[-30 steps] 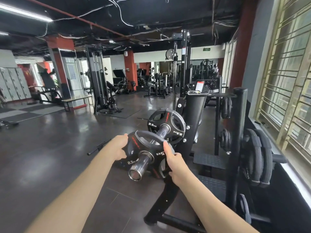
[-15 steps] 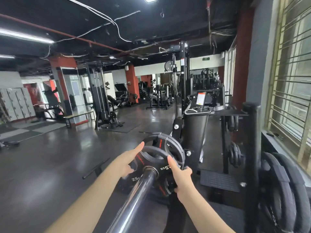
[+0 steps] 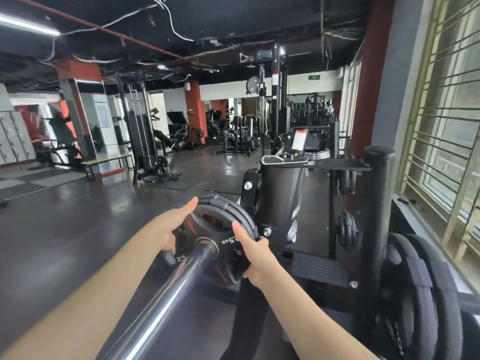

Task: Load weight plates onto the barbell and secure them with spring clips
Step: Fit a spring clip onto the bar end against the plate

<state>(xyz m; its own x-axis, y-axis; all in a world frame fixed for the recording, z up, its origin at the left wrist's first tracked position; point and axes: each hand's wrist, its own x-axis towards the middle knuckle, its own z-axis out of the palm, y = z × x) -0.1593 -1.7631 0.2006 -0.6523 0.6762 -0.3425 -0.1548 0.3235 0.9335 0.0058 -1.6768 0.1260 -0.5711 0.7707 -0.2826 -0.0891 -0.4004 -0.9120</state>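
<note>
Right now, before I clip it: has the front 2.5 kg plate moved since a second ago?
Yes. The front plate slid inward along the barbell sleeve, closing its gap to the rear plates by the rack upright.

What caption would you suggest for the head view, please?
Left hand and right hand grip a 2.5 kg weight plate on the barbell sleeve, against a second plate; no spring clip visible.
</note>
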